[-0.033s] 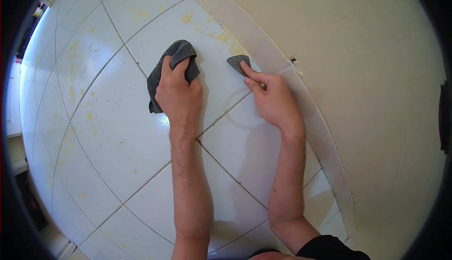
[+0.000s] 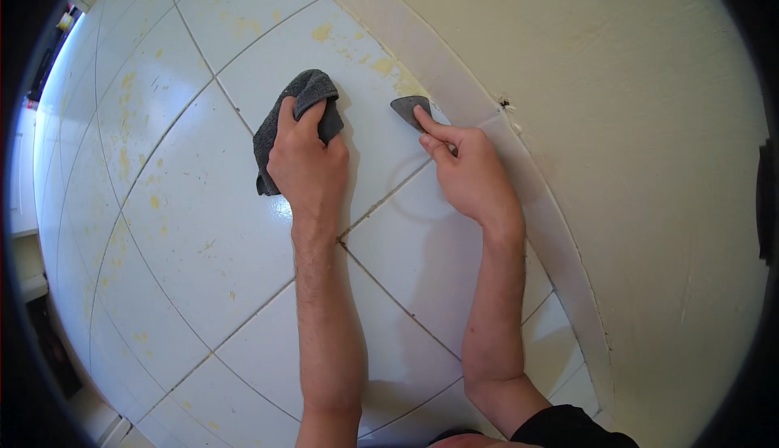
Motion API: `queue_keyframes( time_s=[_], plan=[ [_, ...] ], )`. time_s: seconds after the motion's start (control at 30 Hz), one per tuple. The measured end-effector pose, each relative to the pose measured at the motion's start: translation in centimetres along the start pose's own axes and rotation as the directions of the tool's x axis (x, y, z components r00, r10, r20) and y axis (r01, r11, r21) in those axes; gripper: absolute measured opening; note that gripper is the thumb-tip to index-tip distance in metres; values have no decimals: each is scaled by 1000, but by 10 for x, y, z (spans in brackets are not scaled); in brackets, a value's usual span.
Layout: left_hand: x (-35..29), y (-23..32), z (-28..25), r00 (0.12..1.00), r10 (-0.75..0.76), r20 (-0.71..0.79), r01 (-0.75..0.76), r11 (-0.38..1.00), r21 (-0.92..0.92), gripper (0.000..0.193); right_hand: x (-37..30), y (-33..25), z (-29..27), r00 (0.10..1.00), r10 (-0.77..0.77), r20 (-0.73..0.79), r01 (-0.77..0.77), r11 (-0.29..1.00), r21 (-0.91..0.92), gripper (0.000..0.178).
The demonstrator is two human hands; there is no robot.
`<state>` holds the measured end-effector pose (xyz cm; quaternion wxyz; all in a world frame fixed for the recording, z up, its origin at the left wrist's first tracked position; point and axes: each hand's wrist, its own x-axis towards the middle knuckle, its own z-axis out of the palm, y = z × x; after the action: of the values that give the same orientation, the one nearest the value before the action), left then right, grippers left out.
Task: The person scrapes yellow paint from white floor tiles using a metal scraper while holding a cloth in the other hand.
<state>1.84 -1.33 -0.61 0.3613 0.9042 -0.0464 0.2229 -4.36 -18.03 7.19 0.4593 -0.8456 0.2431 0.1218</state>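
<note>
My left hand [image 2: 310, 160] is closed on a bunched dark grey cloth [image 2: 280, 133], pressed against the white tiled floor [image 2: 215, 245]. Some of the cloth pokes out past the fingers and around the hand's left side. To its right, my right hand [image 2: 475, 172] grips a scraper [image 2: 412, 112] with a grey, fan-shaped blade. The index finger lies stretched along the blade, while the palm hides most of the handle. Just beyond the blade's tip, yellow residue [image 2: 385, 66] marks the tile beside the skirting.
A pale skirting [image 2: 462, 79] curves along the right, below a cream wall [image 2: 633, 164]. More yellow patches [image 2: 126, 156] dot the tiles at left. Dark grout lines cross the floor. A small dark chip [image 2: 505, 104] shows at the skirting's upper edge.
</note>
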Motion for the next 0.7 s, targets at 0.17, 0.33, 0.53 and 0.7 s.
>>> queue_keyframes(
  time_s=[0.17, 0.33, 0.53, 0.7],
  plan=[
    [-2, -2, 1, 1000, -5, -3, 5, 999, 37, 31, 0, 4, 0, 1000, -7, 20, 7, 1000, 15, 37],
    [-1, -1, -2, 996, -65, 61, 65, 998, 2, 33, 0, 5, 2, 1000, -3, 24, 2, 1000, 2, 38],
    [-1, -6, 2, 1000, -1, 7, 1, 999, 42, 34, 4, 6, 5, 1000, -20, 3, 19, 999, 50, 37],
    [0, 1, 0, 999, -20, 32, 21, 1000, -11, 33, 6, 7, 3, 1000, 6, 7, -7, 997, 79, 37]
  ],
)
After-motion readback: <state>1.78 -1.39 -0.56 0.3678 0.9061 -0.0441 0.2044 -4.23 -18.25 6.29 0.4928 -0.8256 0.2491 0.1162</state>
